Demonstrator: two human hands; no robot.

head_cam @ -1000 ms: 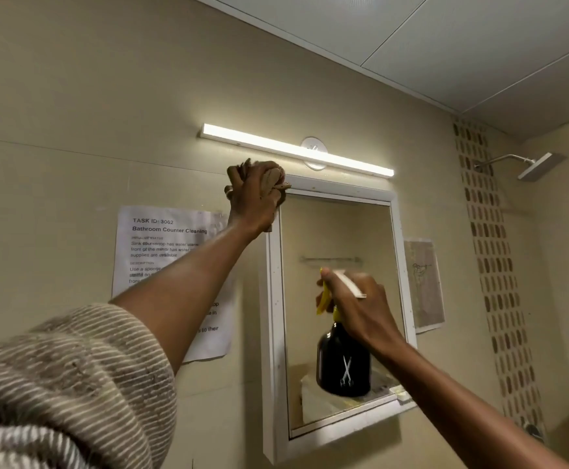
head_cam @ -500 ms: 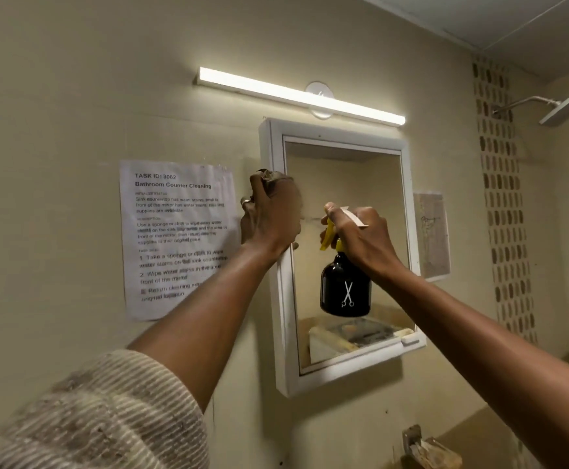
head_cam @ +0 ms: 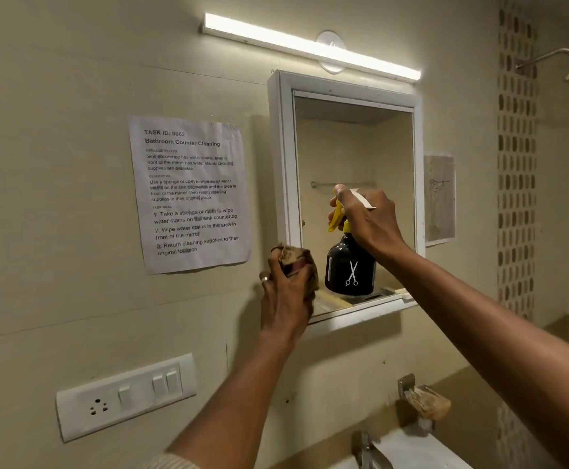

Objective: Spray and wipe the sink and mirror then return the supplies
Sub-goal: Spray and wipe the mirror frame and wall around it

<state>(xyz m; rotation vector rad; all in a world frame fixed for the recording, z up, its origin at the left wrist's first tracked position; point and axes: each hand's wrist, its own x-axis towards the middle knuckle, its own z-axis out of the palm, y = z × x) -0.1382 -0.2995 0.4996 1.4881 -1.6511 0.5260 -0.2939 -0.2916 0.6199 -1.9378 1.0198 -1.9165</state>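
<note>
Gripping a bunched brown cloth (head_cam: 294, 257) at the lower left corner of the white-framed mirror (head_cam: 354, 154), the left hand (head_cam: 286, 292) presses it against the frame at centre frame. Just right of it, the right hand (head_cam: 367, 220) curls round the yellow-triggered head of a black spray bottle (head_cam: 349, 269) held upright before the glass. A printed task sheet (head_cam: 191, 194) hangs left of the mirror; the sink (head_cam: 408, 451) edge shows at the bottom.

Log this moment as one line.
left hand: grips brown cloth at white-framed mirror lower-left corner | right hand: holds black spray bottle
</note>
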